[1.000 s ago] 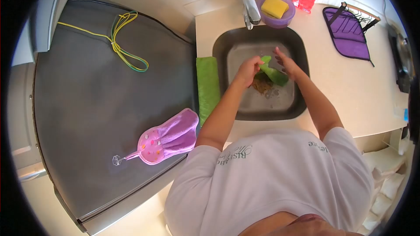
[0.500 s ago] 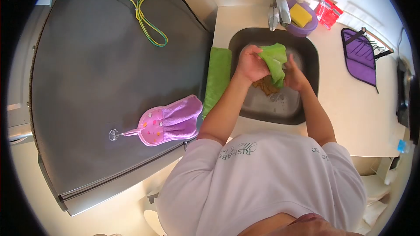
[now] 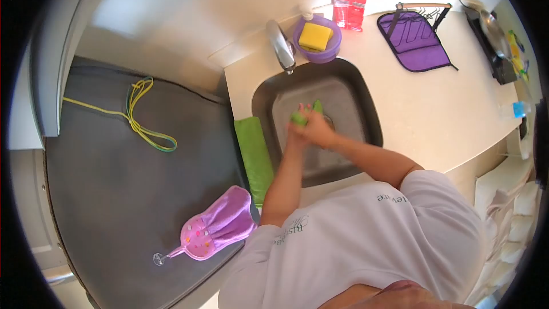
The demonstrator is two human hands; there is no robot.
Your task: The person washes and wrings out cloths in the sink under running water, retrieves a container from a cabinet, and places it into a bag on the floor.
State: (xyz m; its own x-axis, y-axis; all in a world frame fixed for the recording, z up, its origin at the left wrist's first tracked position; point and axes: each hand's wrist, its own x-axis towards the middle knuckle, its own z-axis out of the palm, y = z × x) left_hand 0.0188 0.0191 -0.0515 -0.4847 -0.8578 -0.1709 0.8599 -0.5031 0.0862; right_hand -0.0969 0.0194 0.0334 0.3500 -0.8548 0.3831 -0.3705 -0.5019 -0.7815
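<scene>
Over the sink (image 3: 349,163), my left hand (image 3: 296,130) and my right hand (image 3: 318,130) are pressed together, both closed around a bunched green cloth (image 3: 298,118). Bits of the cloth stick out between and above the fingers; most of it is hidden in the grip. My left fingers are partly covered by the right hand and slightly blurred. Behind the right hand, the drain shows in part. A chrome faucet (image 3: 280,46) stands beyond the hands at the sink's back edge.
A folded green towel (image 3: 253,157) lies left of the sink. A purple bowl (image 3: 327,54) with a yellow sponge (image 3: 315,36), a red packet (image 3: 349,12) and a purple rack mat (image 3: 423,54) sit behind. A pink hand towel (image 3: 220,226) and a looped cord (image 3: 134,120) lie on the grey surface.
My hands have come together and bunched up the green cloth, which hung spread from my left hand before. The view has turned. The brown cloth seen in the sink earlier is not visible now.
</scene>
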